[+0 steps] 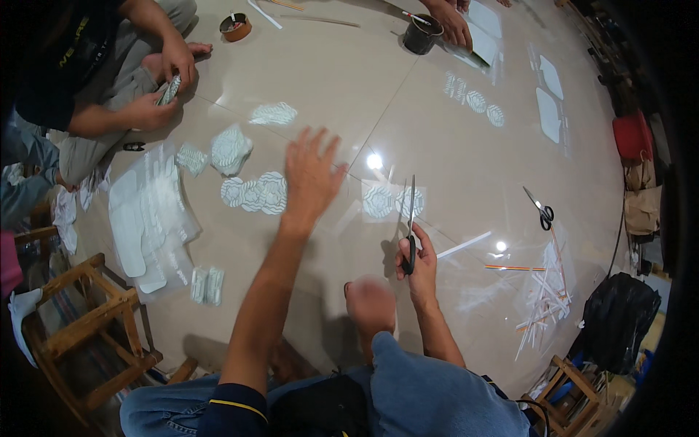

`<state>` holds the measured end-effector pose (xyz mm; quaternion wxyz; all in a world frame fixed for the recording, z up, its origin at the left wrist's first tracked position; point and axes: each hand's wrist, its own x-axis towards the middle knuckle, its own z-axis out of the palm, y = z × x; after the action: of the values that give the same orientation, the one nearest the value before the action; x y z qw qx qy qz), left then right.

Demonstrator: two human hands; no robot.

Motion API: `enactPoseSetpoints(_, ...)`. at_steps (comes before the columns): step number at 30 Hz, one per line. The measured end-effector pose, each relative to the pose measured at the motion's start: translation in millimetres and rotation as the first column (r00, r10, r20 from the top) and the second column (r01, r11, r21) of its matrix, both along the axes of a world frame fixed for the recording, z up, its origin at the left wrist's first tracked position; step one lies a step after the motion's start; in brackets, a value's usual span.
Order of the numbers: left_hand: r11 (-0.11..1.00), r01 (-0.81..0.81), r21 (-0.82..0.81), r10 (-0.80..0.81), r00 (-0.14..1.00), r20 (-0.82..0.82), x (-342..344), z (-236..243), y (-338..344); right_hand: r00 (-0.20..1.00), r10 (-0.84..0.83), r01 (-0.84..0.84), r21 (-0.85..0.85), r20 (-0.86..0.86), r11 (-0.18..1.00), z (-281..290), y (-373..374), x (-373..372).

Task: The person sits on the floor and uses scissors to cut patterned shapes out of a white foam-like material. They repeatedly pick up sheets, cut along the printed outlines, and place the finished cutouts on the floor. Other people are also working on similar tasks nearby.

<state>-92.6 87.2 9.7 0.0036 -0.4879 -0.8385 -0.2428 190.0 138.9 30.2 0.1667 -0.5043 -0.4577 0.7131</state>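
My left hand [312, 177] is stretched out over the tiled floor with its fingers spread, holding nothing. It hovers just right of a row of round patterned paper cut-outs [255, 194]. My right hand [416, 256] grips black-handled scissors [411, 222] with the blades pointing away from me, closed or nearly so. Just beyond the blades lies a clear plastic sheet holding patterned cut-outs [389, 200]. My knee and bare foot [370, 306] rest on the floor between my arms.
A seated person at upper left holds a small patterned piece [169, 90] in both hands. Another person's hand [450, 23] rests by a black cup [422, 34]. Plastic sheets [149, 218], a tape roll [235, 27], a second pair of scissors [541, 211], paper strips [542, 295] and wooden stools [95, 328] surround me.
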Motion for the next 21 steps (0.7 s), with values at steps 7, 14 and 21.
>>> enactPoseSetpoints(7,0.984,0.148,-0.094,-0.144,0.989,0.043,96.9,-18.1,-11.8,0.997,-0.071,0.071,0.037,0.002,0.997,2.5,0.2,1.6)
enactPoseSetpoints(14,0.997,-0.002,0.076,-0.02,0.957,0.288,112.3,-3.7,-25.0,0.991,-0.123,0.128,0.118,-0.049,0.985,-6.1,10.7,4.7)
enactPoseSetpoints(21,0.633,-0.774,0.014,-0.093,-0.058,0.994,128.3,-3.8,-34.4,0.989,-0.083,0.083,-0.012,-0.124,0.997,9.3,1.1,-42.5)
